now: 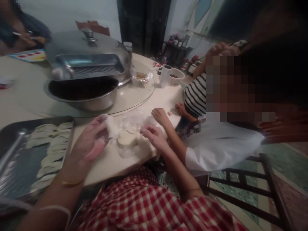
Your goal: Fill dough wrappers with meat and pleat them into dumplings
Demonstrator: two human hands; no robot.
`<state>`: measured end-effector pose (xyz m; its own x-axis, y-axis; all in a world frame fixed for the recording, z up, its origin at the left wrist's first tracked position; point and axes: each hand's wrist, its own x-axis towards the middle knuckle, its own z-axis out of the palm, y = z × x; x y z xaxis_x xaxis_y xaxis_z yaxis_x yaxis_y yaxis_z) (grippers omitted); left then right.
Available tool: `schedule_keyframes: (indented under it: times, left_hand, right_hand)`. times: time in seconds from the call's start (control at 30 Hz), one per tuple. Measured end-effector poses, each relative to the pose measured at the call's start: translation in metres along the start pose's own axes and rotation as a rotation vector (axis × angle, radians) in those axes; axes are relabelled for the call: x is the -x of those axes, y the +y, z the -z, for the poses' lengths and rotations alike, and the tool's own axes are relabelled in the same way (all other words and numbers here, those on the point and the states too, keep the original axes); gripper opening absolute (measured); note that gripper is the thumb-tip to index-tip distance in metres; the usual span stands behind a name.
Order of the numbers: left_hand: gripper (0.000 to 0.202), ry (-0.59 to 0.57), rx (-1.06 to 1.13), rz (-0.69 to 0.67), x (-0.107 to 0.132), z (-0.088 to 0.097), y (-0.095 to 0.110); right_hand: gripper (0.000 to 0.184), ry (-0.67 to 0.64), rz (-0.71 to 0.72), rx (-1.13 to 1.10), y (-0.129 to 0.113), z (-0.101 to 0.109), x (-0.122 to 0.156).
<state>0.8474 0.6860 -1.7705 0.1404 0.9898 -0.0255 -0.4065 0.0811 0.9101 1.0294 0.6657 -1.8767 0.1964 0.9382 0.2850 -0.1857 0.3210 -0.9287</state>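
My left hand is raised over the table edge, its fingers and thumb closed on a pale dumpling wrapper. Just to the right lies a stack of round dumpling wrappers on a clear plastic bag. My right hand is at the right side of this stack, with thumb and fingertips pinched together; whether a wrapper edge is between them cannot be made out. Left of my left hand, a metal tray holds rows of folded dumplings.
A steel bowl with dark contents stands on the glass turntable, before another tray and a large domed lid. A white cup and basket stand farther right. A white-sleeved person's hand rests beside my right hand.
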Motion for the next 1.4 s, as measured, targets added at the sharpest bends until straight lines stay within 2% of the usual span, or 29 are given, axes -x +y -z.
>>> schedule_keyframes:
  times: [0.13, 0.4, 0.63, 0.8, 0.97, 1.07, 1.13, 1.23, 1.37, 1.4]
  left_hand:
    - [0.022, 0.028, 0.075, 0.032, 0.003, 0.005, 0.008]
    - [0.024, 0.161, 0.292, 0.03, 0.007, 0.013, 0.03]
    - [0.024, 0.215, 0.294, 0.06, 0.006, 0.011, 0.03]
    - [0.026, 0.204, 0.285, 0.028, 0.004, 0.014, 0.033]
    - [0.029, 0.174, 0.272, -0.085, 0.004, 0.018, 0.046]
    - [0.032, 0.166, 0.315, -0.163, 0.006, 0.023, 0.064]
    - [0.03, 0.187, 0.293, -0.259, 0.007, 0.028, 0.084]
    - [0.026, 0.224, 0.176, -0.394, 0.004, 0.038, 0.124]
    - [0.022, 0.155, -0.002, -0.445, -0.01, 0.053, 0.181]
    - [0.023, 0.184, -0.038, -0.465, -0.015, 0.055, 0.193]
  right_hand:
    - [0.028, -0.01, 0.019, -0.034, 0.002, -0.003, 0.001]
    - [0.027, -0.012, 0.013, -0.009, 0.001, -0.002, 0.002]
    - [0.025, -0.049, 0.028, -0.001, 0.003, -0.007, 0.003]
    - [0.024, -0.047, 0.025, -0.006, 0.003, -0.007, 0.0]
    - [0.025, -0.049, 0.042, 0.035, 0.006, -0.003, -0.001]
    - [0.026, -0.042, 0.05, 0.067, 0.008, 0.001, -0.001]
    - [0.026, -0.033, 0.065, 0.086, 0.01, 0.002, 0.0]
    - [0.028, 0.019, 0.103, 0.147, 0.015, 0.004, 0.001]
    - [0.03, 0.137, 0.205, 0.251, 0.029, 0.005, 0.0]
    - [0.03, 0.167, 0.236, 0.277, 0.033, 0.005, -0.001]
